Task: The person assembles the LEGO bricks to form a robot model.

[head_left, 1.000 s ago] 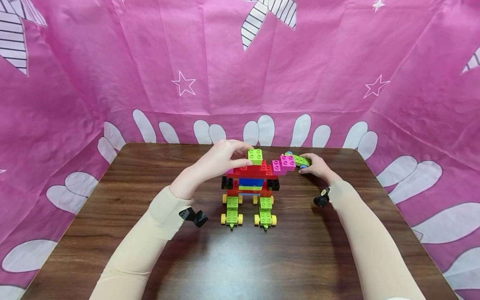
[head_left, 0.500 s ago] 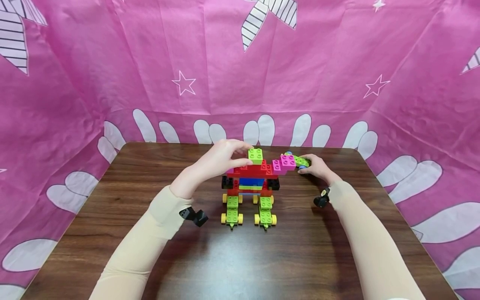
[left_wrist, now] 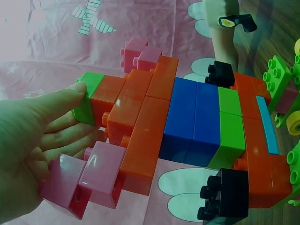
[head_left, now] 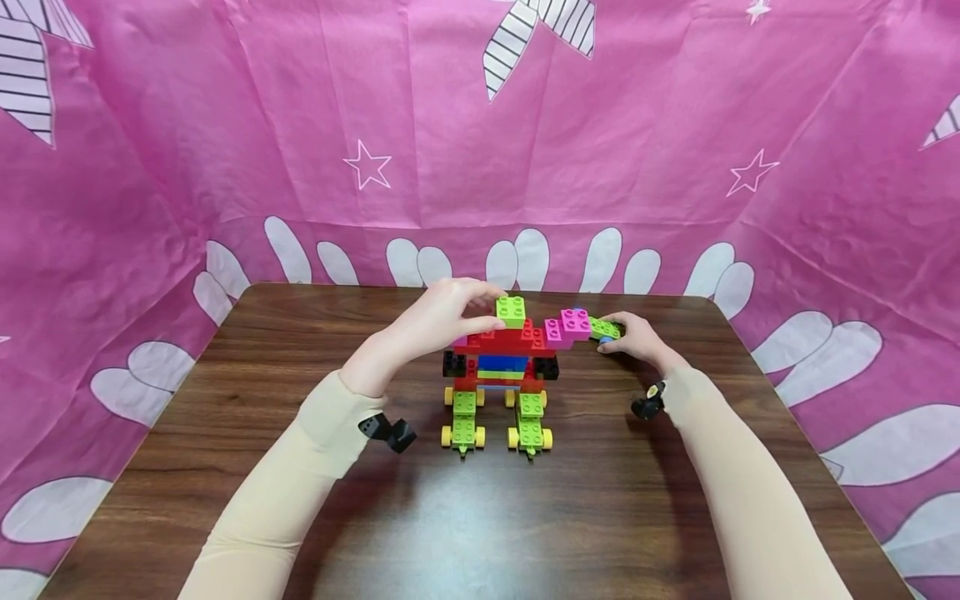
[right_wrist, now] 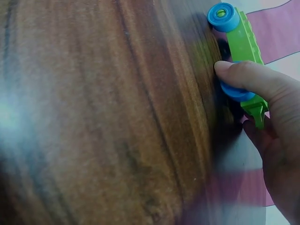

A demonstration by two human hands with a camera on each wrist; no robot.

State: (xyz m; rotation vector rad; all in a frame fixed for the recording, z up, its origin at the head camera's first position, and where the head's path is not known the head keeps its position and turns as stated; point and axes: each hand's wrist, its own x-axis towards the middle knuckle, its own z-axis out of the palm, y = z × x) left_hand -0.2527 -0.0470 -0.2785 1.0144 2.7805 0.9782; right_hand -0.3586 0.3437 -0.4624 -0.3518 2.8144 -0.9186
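A figure built of toy building bricks stands mid-table, with a red body (head_left: 498,342), blue and black bricks and stepped pink bricks (head_left: 576,322) at its sides. My left hand (head_left: 438,321) pinches the lime-green brick (head_left: 511,311) at its top; the left wrist view shows the thumb (left_wrist: 70,93) on that brick's face, fingers behind. At the back right my right hand (head_left: 636,337) grips a green toy car base (head_left: 604,328) with blue wheels. In the right wrist view the thumb (right_wrist: 248,77) lies over one blue wheel (right_wrist: 223,17)'s neighbour. The pink bricks partly hide the car base in the head view.
Two green wheeled bases (head_left: 464,432) with yellow wheels (head_left: 547,438) carry the figure. The brown wooden table (head_left: 300,367) ends just behind the hands, where a pink patterned cloth (head_left: 450,125) hangs on several sides. Black wrist cameras (head_left: 387,432) stick out from both sleeves.
My right hand has shifted slightly right and nearer with the car base, more of which now sits behind the pink bricks. My left hand and the figure stay practically still.
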